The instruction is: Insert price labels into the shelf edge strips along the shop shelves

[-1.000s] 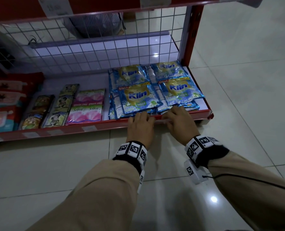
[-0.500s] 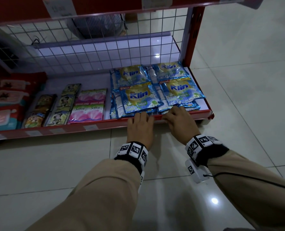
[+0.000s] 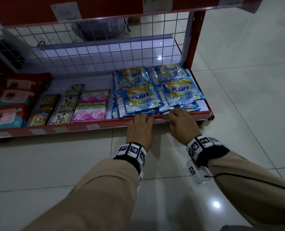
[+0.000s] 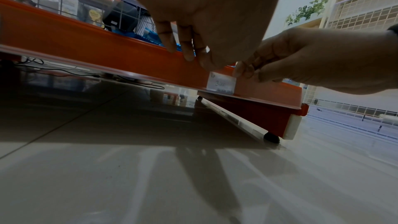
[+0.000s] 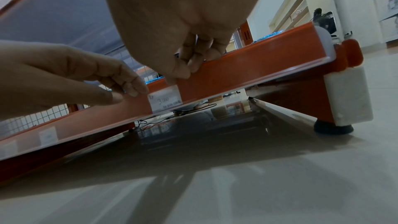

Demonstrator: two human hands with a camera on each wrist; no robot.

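Observation:
A white price label (image 4: 221, 83) marked 3.000 sits in the clear-fronted red edge strip (image 4: 96, 48) of the bottom shelf. In the right wrist view the label (image 5: 165, 101) reaches the strip's lower lip. My right hand (image 5: 184, 72) pinches the label's upper right corner at the strip's top edge. My left hand (image 4: 193, 57) is just left of the label, fingers curled over the top of the strip and thumb on its front. In the head view both hands, left (image 3: 143, 116) and right (image 3: 169, 117), sit side by side on the strip (image 3: 105, 125).
Blue Klin sachets (image 3: 141, 97) lie on the shelf right behind my hands. Pink Soffell packs (image 3: 90, 110) and wipes (image 3: 6, 114) lie further left. Other labels (image 3: 92, 126) sit in the strip to the left. A red upright (image 3: 196, 39) and a foot (image 5: 332, 128) end the shelf at right.
Both hands stay at the same spot on the strip; only the head view has shifted slightly.

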